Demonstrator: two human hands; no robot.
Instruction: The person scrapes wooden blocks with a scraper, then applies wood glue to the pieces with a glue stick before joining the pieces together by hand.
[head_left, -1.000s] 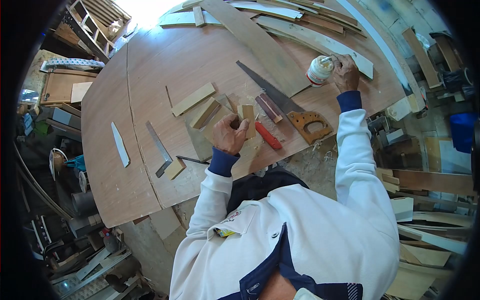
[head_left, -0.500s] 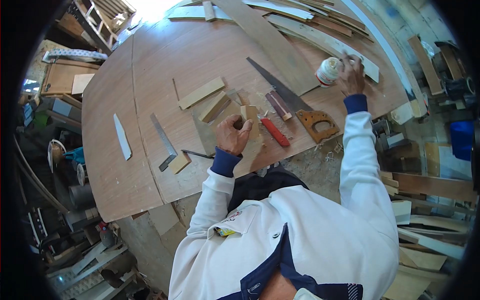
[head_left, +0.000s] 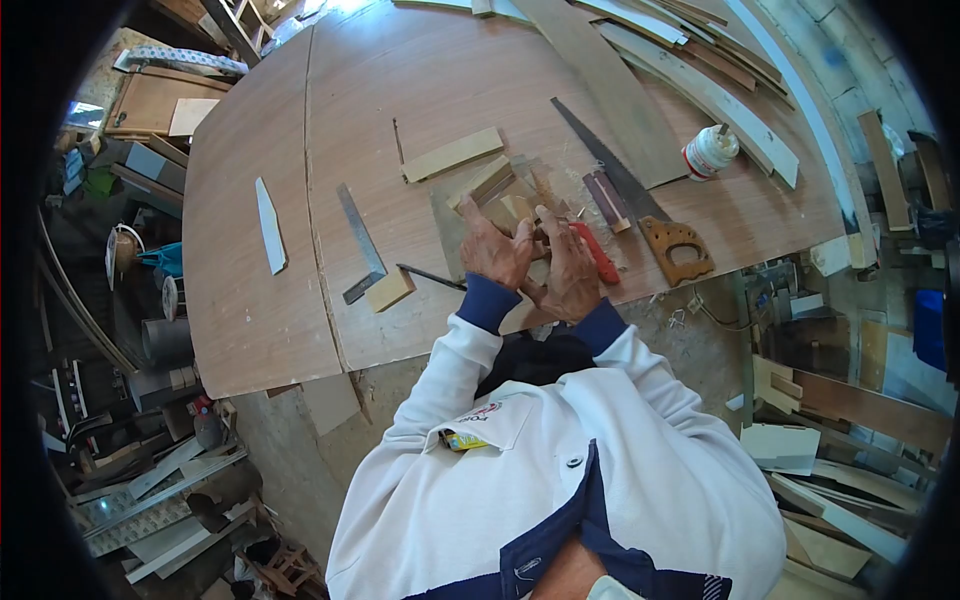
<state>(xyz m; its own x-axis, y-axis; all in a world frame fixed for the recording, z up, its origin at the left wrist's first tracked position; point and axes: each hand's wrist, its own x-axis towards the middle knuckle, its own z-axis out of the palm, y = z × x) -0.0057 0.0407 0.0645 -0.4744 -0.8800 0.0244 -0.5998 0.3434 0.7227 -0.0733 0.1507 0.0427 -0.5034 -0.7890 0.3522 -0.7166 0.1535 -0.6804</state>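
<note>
Both my hands meet over a small pale wood block near the front edge of the brown workbench. My left hand grips the block from the left side. My right hand presses against the block from the right, fingers closed around it. A red-handled tool lies just right of my right hand. The white glue bottle stands alone on the bench at the right.
A handsaw with a wooden handle lies diagonally right of the hands. A try square, a pencil-like rod, several wood offcuts and a grey strip sit to the left. Long planks lie across the far right.
My right hand let go of the glue bottle, which now stands on the bench, and came back to the block beside my left hand. The view shifted toward the left.
</note>
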